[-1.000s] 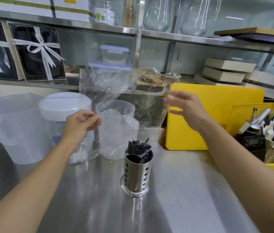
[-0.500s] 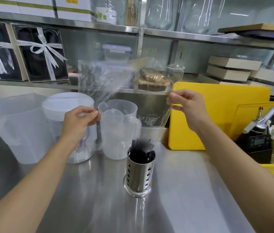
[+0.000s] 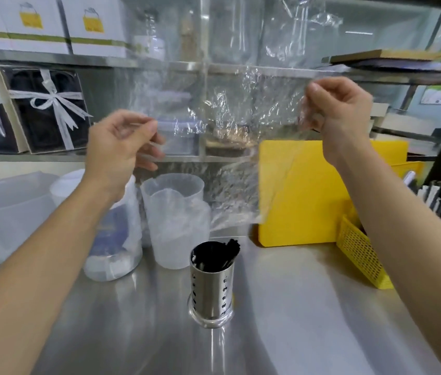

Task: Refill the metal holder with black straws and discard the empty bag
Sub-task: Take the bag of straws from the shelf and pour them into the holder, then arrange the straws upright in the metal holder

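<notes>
Steel counter (image 3: 281, 320), metal shelves (image 3: 51, 56) behind

Bare steel of the desk (image 3: 295, 328) is seen in front of the metal holder (image 3: 211, 290) and to its right, as far as the yellow mesh basket (image 3: 359, 250). Passage behind the holder is blocked at the left by a translucent measuring jug (image 3: 176, 223) and a lidded jar (image 3: 114, 244), and at the right by an upright yellow cutting board (image 3: 308, 190). The holder's mouth is partly taken up by black straws (image 3: 227, 253). The air above it is spanned by the clear plastic bag (image 3: 227, 123), pinched between the left hand (image 3: 116, 147) and the right hand (image 3: 341, 112).
</notes>
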`<action>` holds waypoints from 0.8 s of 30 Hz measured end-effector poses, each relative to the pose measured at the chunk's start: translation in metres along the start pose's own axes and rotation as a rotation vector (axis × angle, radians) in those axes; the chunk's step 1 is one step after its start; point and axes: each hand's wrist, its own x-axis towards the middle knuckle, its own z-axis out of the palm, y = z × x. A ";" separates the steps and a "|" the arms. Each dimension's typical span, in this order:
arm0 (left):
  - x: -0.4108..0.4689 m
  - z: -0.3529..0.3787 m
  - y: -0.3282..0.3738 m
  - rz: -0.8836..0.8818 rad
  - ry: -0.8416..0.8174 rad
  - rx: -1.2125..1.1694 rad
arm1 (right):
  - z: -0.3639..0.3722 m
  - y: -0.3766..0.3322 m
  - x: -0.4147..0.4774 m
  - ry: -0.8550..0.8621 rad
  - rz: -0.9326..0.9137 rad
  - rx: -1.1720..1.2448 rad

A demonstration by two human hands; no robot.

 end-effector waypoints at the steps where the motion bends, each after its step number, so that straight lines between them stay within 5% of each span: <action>1: -0.002 0.008 0.001 -0.013 -0.016 -0.018 | -0.008 -0.003 0.000 0.014 0.001 -0.020; 17: -0.195 0.142 -0.149 -0.640 -0.328 0.154 | -0.222 0.122 -0.129 0.186 0.575 -0.592; 24: -0.251 0.175 -0.197 -0.705 -0.495 0.431 | -0.286 0.171 -0.196 0.159 0.799 -0.678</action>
